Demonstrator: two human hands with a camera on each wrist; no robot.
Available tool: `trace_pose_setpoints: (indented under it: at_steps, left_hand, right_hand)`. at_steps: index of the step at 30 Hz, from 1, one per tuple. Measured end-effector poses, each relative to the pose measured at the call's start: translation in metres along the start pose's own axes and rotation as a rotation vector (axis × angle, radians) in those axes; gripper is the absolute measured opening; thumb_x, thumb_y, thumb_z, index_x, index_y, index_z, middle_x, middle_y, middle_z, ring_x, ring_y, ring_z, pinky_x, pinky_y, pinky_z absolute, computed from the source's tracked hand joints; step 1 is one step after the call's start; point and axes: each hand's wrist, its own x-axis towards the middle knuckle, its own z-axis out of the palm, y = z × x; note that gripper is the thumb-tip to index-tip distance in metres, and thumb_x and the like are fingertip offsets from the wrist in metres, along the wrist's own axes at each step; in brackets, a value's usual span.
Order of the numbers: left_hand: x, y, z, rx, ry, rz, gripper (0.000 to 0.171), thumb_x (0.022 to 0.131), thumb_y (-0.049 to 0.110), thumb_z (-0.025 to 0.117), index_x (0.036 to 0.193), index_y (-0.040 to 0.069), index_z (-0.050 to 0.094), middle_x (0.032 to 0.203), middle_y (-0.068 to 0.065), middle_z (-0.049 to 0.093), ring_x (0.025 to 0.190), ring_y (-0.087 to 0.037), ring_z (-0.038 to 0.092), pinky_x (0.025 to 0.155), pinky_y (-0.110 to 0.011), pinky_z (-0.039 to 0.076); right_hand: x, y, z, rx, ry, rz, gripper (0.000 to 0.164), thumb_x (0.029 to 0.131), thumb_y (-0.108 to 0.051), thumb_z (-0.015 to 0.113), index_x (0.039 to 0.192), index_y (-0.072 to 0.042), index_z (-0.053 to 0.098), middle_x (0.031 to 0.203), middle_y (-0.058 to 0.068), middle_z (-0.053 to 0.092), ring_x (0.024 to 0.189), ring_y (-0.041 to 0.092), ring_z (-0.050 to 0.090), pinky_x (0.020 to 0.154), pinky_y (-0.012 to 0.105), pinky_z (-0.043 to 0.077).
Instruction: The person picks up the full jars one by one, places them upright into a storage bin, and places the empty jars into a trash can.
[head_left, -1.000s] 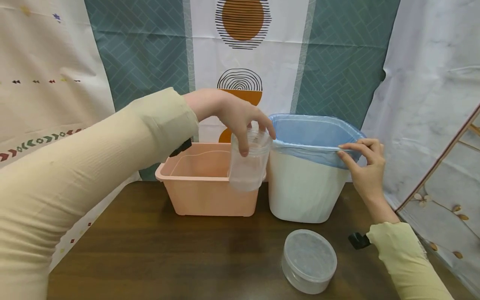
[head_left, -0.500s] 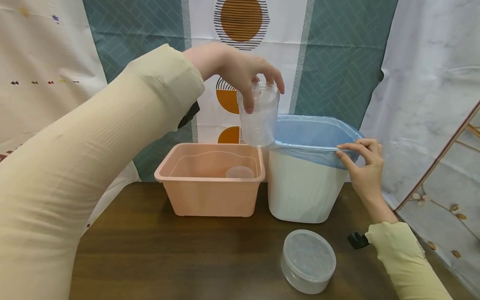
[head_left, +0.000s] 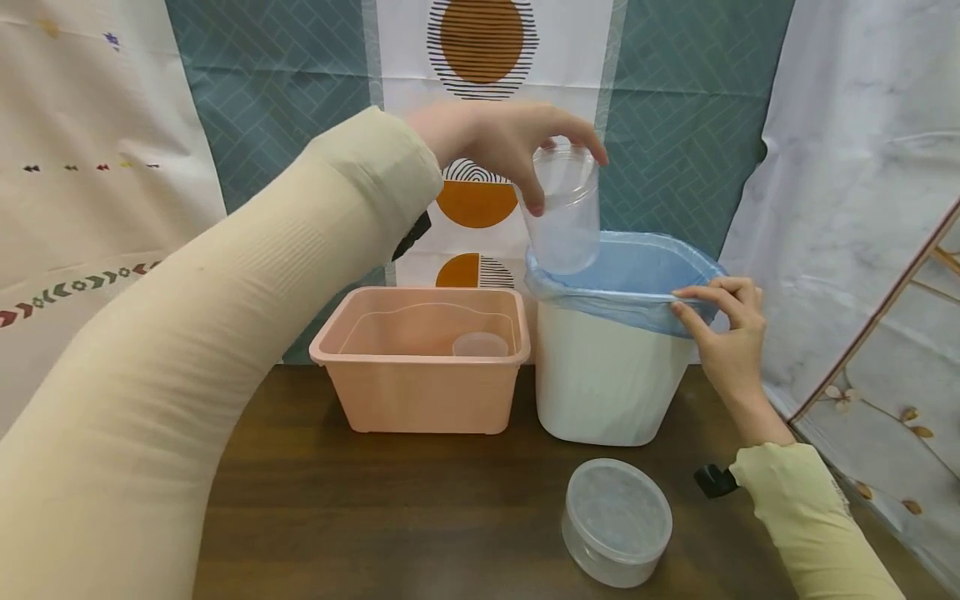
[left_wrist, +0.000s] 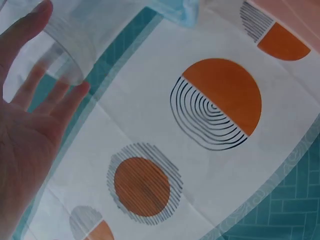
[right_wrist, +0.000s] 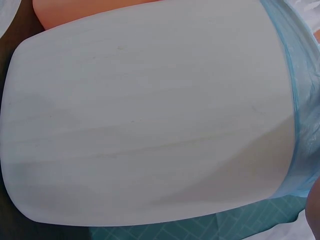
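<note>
My left hand (head_left: 510, 146) grips a clear plastic jar (head_left: 564, 221) from above, around its rim. The jar hangs upright, its base overlapping the left part of the bin's mouth in the head view. The white trash bin (head_left: 611, 379) wears a blue plastic liner (head_left: 645, 258) folded over its rim. At the bin's front right, my right hand (head_left: 731, 329) pinches the liner's edge between thumb and fingers. In the left wrist view, thumb and fingers spread around the jar's rim (left_wrist: 70, 55). The right wrist view is mostly filled by the bin's side (right_wrist: 150, 120).
A pink plastic basin (head_left: 420, 396) stands left of the bin, with a clear round container (head_left: 480, 344) inside. A lidded, low round container (head_left: 617, 525) sits on the dark wooden table (head_left: 390, 517) in front of the bin. Patterned cloth (head_left: 285, 108) hangs behind.
My left hand has lifted the jar from in front of the basin's right side, then moved it right to the bin's mouth. The right hand stays on the liner.
</note>
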Motion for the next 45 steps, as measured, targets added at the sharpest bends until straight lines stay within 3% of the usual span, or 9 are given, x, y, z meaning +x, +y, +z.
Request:
trace_pose_setpoints:
  at_steps: [6, 12, 17, 26, 32, 38, 45]
  left_hand:
    - [0.011, -0.005, 0.018, -0.015, 0.051, 0.064, 0.076, 0.084, 0.015, 0.078, 0.148, 0.032, 0.042, 0.161, 0.010, 0.030, 0.145, -0.025, 0.034, 0.115, -0.037, 0.037]
    - [0.021, -0.009, 0.037, -0.075, 0.062, 0.085, 0.074, 0.085, 0.015, 0.078, 0.148, 0.032, 0.044, 0.159, 0.006, 0.033, 0.143, -0.024, 0.032, 0.115, -0.040, 0.037]
    - [0.030, -0.011, 0.053, -0.117, 0.048, 0.094, 0.074, 0.084, 0.013, 0.077, 0.147, 0.032, 0.045, 0.157, 0.006, 0.035, 0.142, -0.021, 0.032, 0.115, -0.039, 0.036]
    - [0.042, -0.012, 0.070, -0.110, 0.028, 0.119, 0.074, 0.085, 0.015, 0.076, 0.149, 0.031, 0.043, 0.159, 0.006, 0.035, 0.145, -0.018, 0.031, 0.118, -0.039, 0.033]
    - [0.050, -0.016, 0.085, -0.095, 0.059, 0.136, 0.075, 0.083, 0.017, 0.078, 0.148, 0.033, 0.045, 0.156, 0.006, 0.039, 0.143, -0.018, 0.033, 0.114, -0.038, 0.037]
    - [0.058, -0.023, 0.101, -0.098, 0.075, 0.169, 0.076, 0.082, 0.014, 0.079, 0.149, 0.029, 0.045, 0.156, 0.003, 0.040, 0.144, -0.017, 0.033, 0.117, -0.035, 0.034]
    - [0.061, -0.024, 0.105, -0.121, 0.049, 0.173, 0.077, 0.084, 0.014, 0.078, 0.150, 0.027, 0.042, 0.158, 0.003, 0.037, 0.147, -0.017, 0.031, 0.119, -0.035, 0.032]
  right_hand:
    - [0.002, -0.025, 0.002, 0.015, -0.005, -0.011, 0.016, 0.076, 0.015, 0.074, 0.092, 0.012, 0.072, 0.095, -0.024, 0.047, 0.097, -0.002, 0.038, 0.088, 0.018, 0.024]
    - [0.002, -0.033, 0.003, 0.019, -0.002, -0.008, 0.016, 0.076, 0.017, 0.073, 0.091, 0.013, 0.071, 0.095, -0.023, 0.047, 0.097, -0.002, 0.037, 0.088, 0.018, 0.023]
    - [0.000, -0.034, 0.003, 0.030, -0.004, 0.000, 0.016, 0.076, 0.018, 0.072, 0.091, 0.013, 0.071, 0.094, -0.023, 0.047, 0.097, -0.001, 0.038, 0.088, 0.018, 0.023]
    - [0.001, -0.033, 0.001, 0.016, -0.017, -0.011, 0.015, 0.077, 0.017, 0.072, 0.092, 0.014, 0.071, 0.096, -0.023, 0.047, 0.098, -0.003, 0.037, 0.088, 0.018, 0.023]
    - [0.001, -0.033, 0.001, 0.021, -0.006, 0.004, 0.015, 0.077, 0.017, 0.072, 0.092, 0.013, 0.071, 0.095, -0.024, 0.047, 0.097, -0.002, 0.038, 0.088, 0.018, 0.023]
    - [0.000, -0.033, 0.002, 0.026, -0.002, 0.008, 0.016, 0.077, 0.016, 0.072, 0.092, 0.012, 0.071, 0.095, -0.023, 0.048, 0.096, -0.001, 0.037, 0.089, 0.018, 0.023]
    - [-0.002, -0.016, 0.001, 0.023, -0.005, -0.004, 0.016, 0.077, 0.015, 0.074, 0.092, 0.011, 0.073, 0.097, -0.024, 0.048, 0.097, -0.002, 0.038, 0.090, 0.019, 0.024]
